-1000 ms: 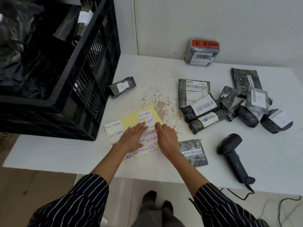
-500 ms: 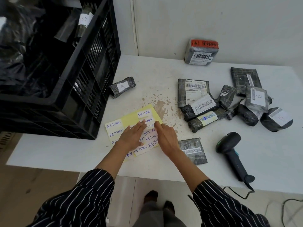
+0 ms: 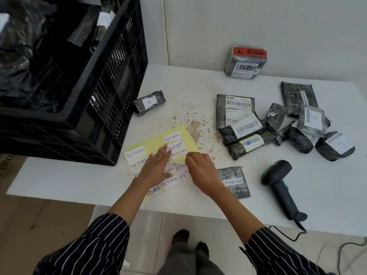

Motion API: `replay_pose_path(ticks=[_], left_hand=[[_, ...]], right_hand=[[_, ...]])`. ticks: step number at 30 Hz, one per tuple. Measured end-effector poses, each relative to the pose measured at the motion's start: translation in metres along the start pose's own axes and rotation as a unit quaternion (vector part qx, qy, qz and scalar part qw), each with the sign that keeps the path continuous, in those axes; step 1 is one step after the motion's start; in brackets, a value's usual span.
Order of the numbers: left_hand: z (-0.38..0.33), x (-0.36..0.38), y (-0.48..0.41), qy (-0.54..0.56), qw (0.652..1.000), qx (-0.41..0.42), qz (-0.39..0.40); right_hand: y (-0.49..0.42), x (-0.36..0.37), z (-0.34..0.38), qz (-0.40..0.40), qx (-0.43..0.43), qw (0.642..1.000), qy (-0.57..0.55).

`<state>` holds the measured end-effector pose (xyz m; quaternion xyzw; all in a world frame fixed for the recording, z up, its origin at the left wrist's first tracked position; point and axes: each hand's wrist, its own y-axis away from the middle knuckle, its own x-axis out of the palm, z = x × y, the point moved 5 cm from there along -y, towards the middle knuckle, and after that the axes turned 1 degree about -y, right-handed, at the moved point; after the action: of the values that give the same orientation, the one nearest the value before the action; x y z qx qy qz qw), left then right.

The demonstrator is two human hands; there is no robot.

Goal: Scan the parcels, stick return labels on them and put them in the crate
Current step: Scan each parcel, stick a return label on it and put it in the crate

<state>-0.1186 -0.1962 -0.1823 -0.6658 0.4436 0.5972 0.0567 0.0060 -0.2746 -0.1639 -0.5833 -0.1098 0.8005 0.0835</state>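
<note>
Pressing the sheet (image 3: 154, 144) flat, the left hand (image 3: 156, 167) lies with fingers spread. The right hand (image 3: 200, 171) pinches a label (image 3: 178, 154). The nearest parcel (image 3: 234, 181) lies just beside the right hand, at its 4 o'clock, so that hand is better placed.

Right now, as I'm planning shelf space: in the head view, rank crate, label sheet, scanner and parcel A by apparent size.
1. crate
2. label sheet, though partly covered
3. scanner
4. parcel A
The crate sits nearer the camera, but leads clearly anyway.
</note>
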Motion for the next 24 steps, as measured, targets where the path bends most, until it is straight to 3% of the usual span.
replay_pose_path(ticks=[3,7,12,16,22,24], left_hand=[[0.000,-0.001,0.001,-0.007,1.000,0.007,0.013],[-0.001,0.000,0.000,-0.038,0.999,0.007,0.031],[-0.002,0.001,-0.001,-0.052,0.998,-0.003,0.047],[-0.001,0.000,0.001,-0.048,0.997,0.004,0.054],[-0.001,0.002,0.003,-0.035,0.998,0.008,0.042],[-0.001,0.002,0.004,-0.024,0.999,0.006,0.032]], right_hand=[[0.010,0.000,0.009,0.017,-0.067,0.998,0.010],[0.007,-0.004,0.013,0.045,-0.060,0.997,-0.009],[-0.006,-0.009,0.009,0.102,0.065,0.989,-0.080],[-0.015,-0.007,-0.007,0.158,0.221,0.945,-0.182],[-0.023,-0.008,-0.014,0.222,0.298,0.907,-0.196],[-0.023,-0.010,-0.015,0.237,0.338,0.876,-0.248]])
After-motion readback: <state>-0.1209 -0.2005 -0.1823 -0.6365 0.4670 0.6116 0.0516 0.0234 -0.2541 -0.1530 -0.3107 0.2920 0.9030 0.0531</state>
